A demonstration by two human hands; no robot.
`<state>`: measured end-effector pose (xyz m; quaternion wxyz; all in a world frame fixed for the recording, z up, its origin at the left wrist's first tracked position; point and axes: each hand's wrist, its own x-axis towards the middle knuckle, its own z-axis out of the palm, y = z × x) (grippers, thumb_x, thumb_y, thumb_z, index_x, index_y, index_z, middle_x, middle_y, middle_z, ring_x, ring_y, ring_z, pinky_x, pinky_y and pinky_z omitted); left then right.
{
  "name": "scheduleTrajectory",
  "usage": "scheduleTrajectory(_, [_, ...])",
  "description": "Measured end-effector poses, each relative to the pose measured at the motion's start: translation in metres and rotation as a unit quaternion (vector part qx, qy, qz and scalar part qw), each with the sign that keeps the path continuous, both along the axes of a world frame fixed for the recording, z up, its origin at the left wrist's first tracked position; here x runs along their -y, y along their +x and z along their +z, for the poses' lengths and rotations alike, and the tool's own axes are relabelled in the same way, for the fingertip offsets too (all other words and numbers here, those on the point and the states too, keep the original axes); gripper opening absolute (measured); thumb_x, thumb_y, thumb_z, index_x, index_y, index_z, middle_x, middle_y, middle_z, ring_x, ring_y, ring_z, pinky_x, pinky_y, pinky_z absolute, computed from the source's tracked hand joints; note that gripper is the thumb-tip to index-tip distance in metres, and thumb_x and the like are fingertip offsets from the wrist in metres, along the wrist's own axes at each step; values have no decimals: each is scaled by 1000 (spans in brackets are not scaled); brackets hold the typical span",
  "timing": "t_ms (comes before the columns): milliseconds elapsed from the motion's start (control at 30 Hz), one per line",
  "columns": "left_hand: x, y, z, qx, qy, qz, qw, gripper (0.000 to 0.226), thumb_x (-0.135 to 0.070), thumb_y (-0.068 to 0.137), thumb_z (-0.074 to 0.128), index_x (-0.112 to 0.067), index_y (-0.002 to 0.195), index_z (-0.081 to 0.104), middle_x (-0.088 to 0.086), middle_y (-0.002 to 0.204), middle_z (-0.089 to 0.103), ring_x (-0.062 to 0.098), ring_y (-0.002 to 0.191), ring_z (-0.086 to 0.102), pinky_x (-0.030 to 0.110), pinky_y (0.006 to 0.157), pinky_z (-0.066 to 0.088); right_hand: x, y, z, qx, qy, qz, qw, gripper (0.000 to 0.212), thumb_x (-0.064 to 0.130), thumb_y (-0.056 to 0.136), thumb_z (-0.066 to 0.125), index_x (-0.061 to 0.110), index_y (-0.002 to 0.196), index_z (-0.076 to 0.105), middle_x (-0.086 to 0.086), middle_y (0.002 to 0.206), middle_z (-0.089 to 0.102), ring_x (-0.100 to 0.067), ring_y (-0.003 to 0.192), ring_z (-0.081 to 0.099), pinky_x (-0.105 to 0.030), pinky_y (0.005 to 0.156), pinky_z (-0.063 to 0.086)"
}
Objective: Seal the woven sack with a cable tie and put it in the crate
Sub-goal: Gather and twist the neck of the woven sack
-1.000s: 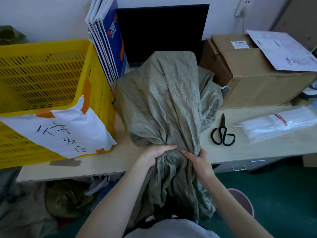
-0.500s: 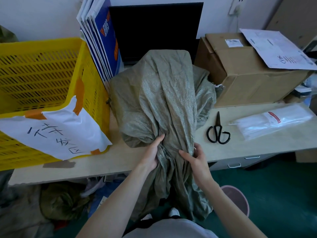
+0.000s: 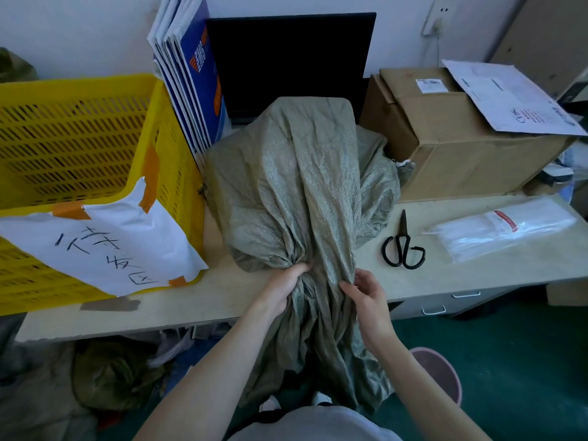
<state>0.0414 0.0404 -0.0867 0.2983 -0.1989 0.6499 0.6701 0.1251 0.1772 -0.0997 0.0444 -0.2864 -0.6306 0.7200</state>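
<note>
My arms are bare, no sleeves, no watch or rings. I've got a light grey top [image 3: 313,424] on & white shoes [image 3: 270,404].

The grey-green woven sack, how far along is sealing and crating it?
Done: the grey-green woven sack lies filled on the desk. In hand: left hand and right hand bunch its neck. Left: no tie is on; the clear packet of white ties lies unopened-looking, and the yellow plastic crate waits.

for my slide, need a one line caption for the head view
Both hands, left and right, gather the woven sack's neck at the desk edge, beside the yellow crate.
</note>
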Motion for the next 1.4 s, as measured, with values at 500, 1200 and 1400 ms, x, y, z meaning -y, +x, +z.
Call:
scheduleTrajectory(500, [-2,-7,-7,-10,17,11,1000,65,-45,47,85,-16,104,72,3,110,72,22,103,67,42,98,50,18,-2,0,-34,42,29,998,15,4,81,69,5,93,60,-24,91,67,-30,77,63,-39,77,52])
scheduleTrajectory(1200, [-11,-12,3,-58,-15,-19,998,13,-22,85,64,-18,76,72,3,88,71,18,82,65,32,79,52,11,5,-7,-33,72,159,984,32,-1,89,58,18,113,66,-11,100,64,-14,91,60,-25,91,46])
scheduleTrajectory(1400, [-12,-22,0,-52,-24,-17,998,31,-15,88,54,-14,57,56,5,74,65,16,65,61,18,64,47,-22,5,2,-5,123,115,986,26,-1,89,56,19,97,70,3,95,73,-12,89,66,-22,81,52])
